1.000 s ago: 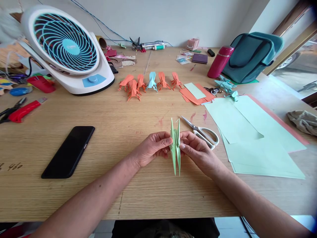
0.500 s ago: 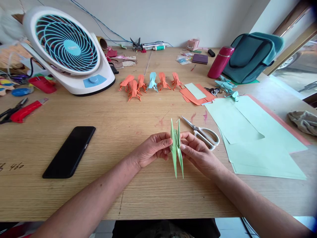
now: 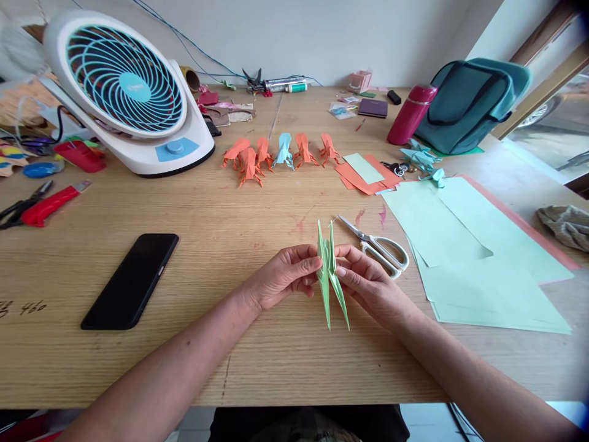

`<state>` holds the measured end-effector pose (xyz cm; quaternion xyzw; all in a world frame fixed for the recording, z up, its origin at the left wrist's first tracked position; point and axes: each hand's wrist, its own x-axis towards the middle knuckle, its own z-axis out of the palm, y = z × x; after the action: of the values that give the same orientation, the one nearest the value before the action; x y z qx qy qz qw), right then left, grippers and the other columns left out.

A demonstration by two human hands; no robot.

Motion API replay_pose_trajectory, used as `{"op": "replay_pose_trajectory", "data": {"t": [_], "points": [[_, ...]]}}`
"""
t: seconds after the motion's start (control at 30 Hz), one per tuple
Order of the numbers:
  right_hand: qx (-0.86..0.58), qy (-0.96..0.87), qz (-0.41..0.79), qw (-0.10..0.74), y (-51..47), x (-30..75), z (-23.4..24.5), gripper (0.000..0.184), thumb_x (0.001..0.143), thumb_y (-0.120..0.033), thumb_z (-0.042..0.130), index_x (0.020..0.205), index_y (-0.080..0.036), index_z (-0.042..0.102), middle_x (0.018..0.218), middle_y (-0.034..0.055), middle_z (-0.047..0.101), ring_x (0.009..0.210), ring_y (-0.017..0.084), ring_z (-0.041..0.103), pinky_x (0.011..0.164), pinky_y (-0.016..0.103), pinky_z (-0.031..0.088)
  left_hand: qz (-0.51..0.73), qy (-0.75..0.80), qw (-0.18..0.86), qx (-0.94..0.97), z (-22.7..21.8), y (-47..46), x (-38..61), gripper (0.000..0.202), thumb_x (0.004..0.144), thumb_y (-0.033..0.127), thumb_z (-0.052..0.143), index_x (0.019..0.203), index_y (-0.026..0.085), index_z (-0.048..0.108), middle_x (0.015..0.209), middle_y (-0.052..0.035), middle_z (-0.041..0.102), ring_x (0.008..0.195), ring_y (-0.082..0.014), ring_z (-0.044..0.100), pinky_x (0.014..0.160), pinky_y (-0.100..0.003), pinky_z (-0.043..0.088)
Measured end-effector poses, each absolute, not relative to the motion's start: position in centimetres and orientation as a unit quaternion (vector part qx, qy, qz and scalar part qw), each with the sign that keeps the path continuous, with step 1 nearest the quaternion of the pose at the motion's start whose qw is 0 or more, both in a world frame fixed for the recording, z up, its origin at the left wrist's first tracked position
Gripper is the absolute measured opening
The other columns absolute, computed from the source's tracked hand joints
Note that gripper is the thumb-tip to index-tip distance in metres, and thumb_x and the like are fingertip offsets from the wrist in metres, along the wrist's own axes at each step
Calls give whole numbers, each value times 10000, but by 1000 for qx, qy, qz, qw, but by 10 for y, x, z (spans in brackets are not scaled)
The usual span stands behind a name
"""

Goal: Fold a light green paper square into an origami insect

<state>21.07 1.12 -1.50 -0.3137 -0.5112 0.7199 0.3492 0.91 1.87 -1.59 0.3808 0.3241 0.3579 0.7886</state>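
Note:
A light green folded paper piece (image 3: 324, 285) with long narrow points is held upright above the table, between both hands. My left hand (image 3: 292, 273) pinches its left side between thumb and fingers. On the opposite side, my right hand (image 3: 365, 279) grips the paper's right half the same way. Two points stick up and two hang down, the lower pair spread apart. Just behind my right hand lie scissors (image 3: 375, 245) with white handles, partly covered by the fingers. Several folded orange paper figures (image 3: 248, 166) and a pale blue one (image 3: 284, 150) stand farther back.
Green paper sheets (image 3: 488, 294) lie at the right, with orange paper pieces (image 3: 389, 175) behind. At left are a black phone (image 3: 131, 281), a red utility knife (image 3: 50, 205) and a fan (image 3: 133, 86). A pink bottle (image 3: 411, 115) stands beside a teal bag (image 3: 473, 104).
The lower right point of the green paper has swung outward to the right, widening the gap between the two lower points. Both hands keep their hold nearly in place.

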Motion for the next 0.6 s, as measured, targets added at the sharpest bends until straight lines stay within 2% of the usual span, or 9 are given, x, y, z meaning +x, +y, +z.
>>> {"op": "replay_pose_trajectory", "data": {"t": [0.23,0.43,0.6], "points": [[-308,-522,704,369,12,209,-13,215,945,-443,657,1061,-273,594,853,-1,698,732,150,649,662,292,481,369,338,762,411,-16,20,10,393,741,477,860,801,150,652,673,47,530,569,-54,482,498,-167,513],[-350,-602,595,402,10,207,-14,132,962,-376,615,977,-248,585,887,15,678,791,157,626,693,294,495,381,380,704,465,-17,22,11,398,714,485,867,798,134,699,685,36,564,572,-53,488,512,-178,507],[-420,-653,498,387,6,207,-15,91,954,-314,598,939,-229,566,823,3,606,709,141,542,587,267,433,370,420,660,501,-18,21,14,411,692,504,861,768,130,707,670,29,578,591,-75,526,534,-205,505]]}}
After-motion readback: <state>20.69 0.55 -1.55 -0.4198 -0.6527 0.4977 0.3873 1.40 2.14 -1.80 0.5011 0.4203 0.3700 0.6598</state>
